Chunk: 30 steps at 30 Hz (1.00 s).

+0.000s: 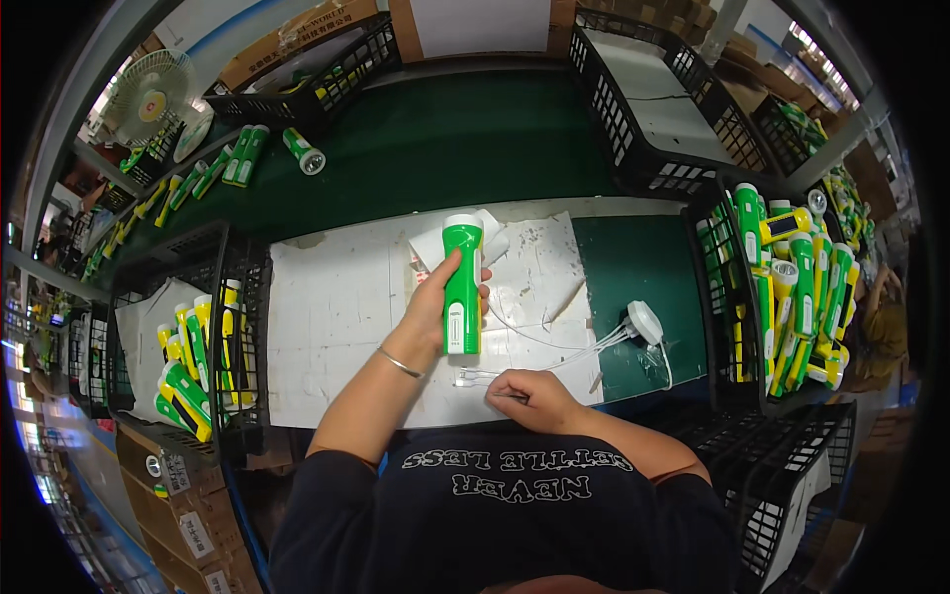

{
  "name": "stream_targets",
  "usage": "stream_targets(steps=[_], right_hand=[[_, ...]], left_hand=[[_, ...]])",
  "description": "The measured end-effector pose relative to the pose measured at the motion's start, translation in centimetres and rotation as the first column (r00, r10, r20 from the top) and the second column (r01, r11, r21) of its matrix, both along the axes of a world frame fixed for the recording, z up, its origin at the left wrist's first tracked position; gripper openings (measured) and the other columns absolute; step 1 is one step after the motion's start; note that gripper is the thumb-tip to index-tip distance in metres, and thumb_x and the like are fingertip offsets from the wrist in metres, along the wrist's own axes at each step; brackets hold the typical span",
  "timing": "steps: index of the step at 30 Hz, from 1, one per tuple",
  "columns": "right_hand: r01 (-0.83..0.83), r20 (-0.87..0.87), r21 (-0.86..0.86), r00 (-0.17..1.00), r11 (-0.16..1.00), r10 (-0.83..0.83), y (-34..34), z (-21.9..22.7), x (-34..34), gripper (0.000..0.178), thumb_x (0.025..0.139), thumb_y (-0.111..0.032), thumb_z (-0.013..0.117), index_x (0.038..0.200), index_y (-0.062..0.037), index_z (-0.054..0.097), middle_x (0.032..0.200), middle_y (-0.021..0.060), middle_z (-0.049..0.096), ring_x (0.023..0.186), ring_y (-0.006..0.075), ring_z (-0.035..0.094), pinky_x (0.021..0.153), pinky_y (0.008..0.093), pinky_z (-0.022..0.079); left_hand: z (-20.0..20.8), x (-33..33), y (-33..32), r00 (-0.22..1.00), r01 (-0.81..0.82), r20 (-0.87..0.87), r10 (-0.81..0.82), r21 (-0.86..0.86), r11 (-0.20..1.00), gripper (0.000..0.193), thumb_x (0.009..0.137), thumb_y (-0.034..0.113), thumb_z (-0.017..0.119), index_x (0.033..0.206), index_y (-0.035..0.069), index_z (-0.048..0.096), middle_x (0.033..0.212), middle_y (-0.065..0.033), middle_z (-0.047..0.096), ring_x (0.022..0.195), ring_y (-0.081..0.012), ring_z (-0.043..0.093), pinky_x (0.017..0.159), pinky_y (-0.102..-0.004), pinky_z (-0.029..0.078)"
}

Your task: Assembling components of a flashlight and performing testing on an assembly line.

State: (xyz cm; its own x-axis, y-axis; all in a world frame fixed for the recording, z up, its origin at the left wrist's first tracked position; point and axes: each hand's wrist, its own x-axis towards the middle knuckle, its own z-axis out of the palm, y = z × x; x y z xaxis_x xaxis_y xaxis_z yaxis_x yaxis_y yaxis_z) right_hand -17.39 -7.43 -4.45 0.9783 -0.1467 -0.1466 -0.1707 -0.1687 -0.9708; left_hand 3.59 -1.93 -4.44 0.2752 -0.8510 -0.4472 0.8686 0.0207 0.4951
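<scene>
My left hand (432, 307), with a bangle on its wrist, is wrapped round a green flashlight (462, 287) with a white head rim and a white panel near its tail. It is held upright over the white work sheet (327, 337), its head pointing away from me. My right hand (534, 398) is curled closed near the sheet's front edge. A small dark bit shows at its fingers, too little to name. Just left of that hand lie white cable plugs (467, 378). Their white cables run right to a round white hub (644, 323). Crumpled white paper (492, 238) lies behind the flashlight.
Black crates of green and yellow flashlights stand at the left (259, 337) and right (714, 297). Another black crate (683, 163) with cardboard sits at the far right. More flashlights (247, 158) lie on the green tabletop (426, 129) at the far left, near a fan (150, 97).
</scene>
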Motion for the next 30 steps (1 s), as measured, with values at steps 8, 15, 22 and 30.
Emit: stream_targets(steps=[8, 15, 22, 30], right_hand=[[0.164, 0.024, -0.011, 0.986, 0.986, -0.164, 0.6, 0.1, -2.3, 0.017, 0.083, -0.017, 0.063, 0.092, -0.0025, 0.060, 0.078, 0.0057, 0.062, 0.071, 0.0105, 0.058, 0.065, 0.0243, 0.047], [0.325, 0.202, -0.364, 0.942, 0.873, -0.266, -2.0, 2.5, -1.1, 0.014, 0.086, -0.017, 0.053, 0.084, -0.0034, 0.055, 0.076, 0.0137, 0.055, 0.066, 0.0299, 0.055, 0.060, 0.0345, 0.044], [0.287, 0.279, -0.563, 0.949, 0.775, -0.149, -2.2, 4.0, 1.0, 0.015, 0.081, -0.017, 0.061, 0.079, -0.0034, 0.057, 0.069, 0.0097, 0.058, 0.055, 0.0208, 0.055, 0.051, 0.0277, 0.042], [0.220, -0.300, 0.598, 0.953, 0.770, -0.039, -0.1, 1.4, 0.0, 0.036, 0.083, -0.023, 0.065, 0.110, -0.0016, 0.055, 0.090, -0.0007, 0.058, 0.080, 0.0058, 0.053, 0.069, 0.0190, 0.042]], left_hand=[[-0.6, -4.6, 1.0, 0.996, -0.016, -0.090, 0.010, -0.062, 0.998, 0.035, 0.090, 0.040, 0.051, 0.103, 0.007, 0.050, 0.082, -0.0067, 0.054, 0.065, -0.0146, 0.053, 0.053, -0.0275, 0.047], [-0.5, -5.0, 1.6, 1.000, -0.007, 0.027, 0.009, -0.075, 0.997, 0.039, 0.090, 0.040, 0.049, 0.095, 0.001, 0.049, 0.075, -0.0105, 0.053, 0.059, -0.0182, 0.054, 0.052, -0.0295, 0.048], [0.5, -5.9, 2.0, 0.979, -0.113, 0.166, 0.116, -0.030, 0.993, 0.034, 0.093, 0.037, 0.046, 0.104, 0.004, 0.047, 0.079, -0.0105, 0.056, 0.060, -0.0165, 0.056, 0.053, -0.0282, 0.050], [-0.9, -7.4, 2.3, 0.983, 0.049, 0.175, -0.051, 0.014, 0.999, 0.040, 0.093, 0.038, 0.044, 0.111, 0.002, 0.045, 0.092, -0.0119, 0.056, 0.075, -0.0175, 0.057, 0.059, -0.0296, 0.051]])
